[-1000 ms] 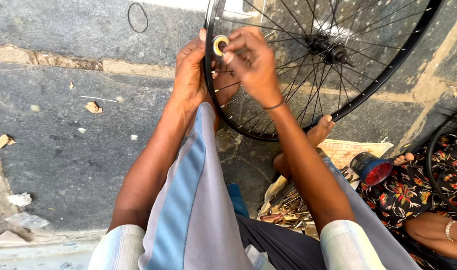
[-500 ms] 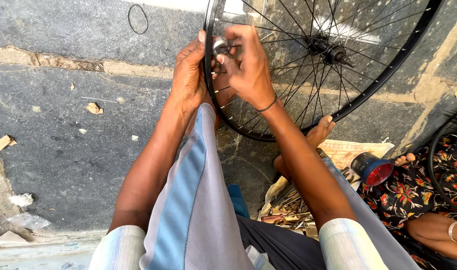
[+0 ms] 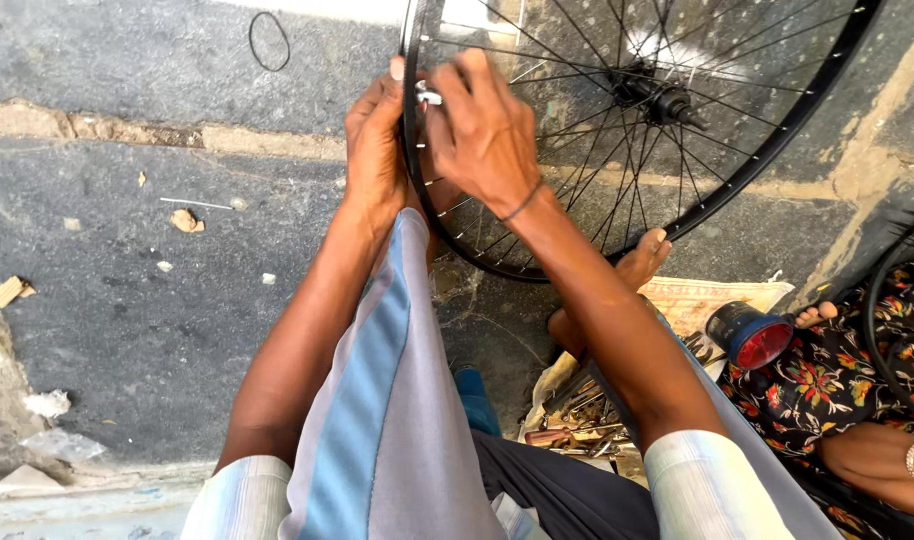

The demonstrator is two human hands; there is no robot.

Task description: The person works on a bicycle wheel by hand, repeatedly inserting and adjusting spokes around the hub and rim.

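The bicycle wheel [image 3: 617, 140] stands upright at the far side on the pavement [image 3: 127, 300]. The left hand [image 3: 375, 150] wraps its rim; the right hand [image 3: 487, 135] pinches a small metal tool [image 3: 427, 97] there. A red-capped can [image 3: 749, 335] lies right.

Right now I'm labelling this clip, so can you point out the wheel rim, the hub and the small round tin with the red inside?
wheel rim [image 3: 777, 135], head view, bare black band on the right.
hub [image 3: 667, 100], head view, its dark centre body.
round tin [image 3: 752, 338], head view, its red inside.
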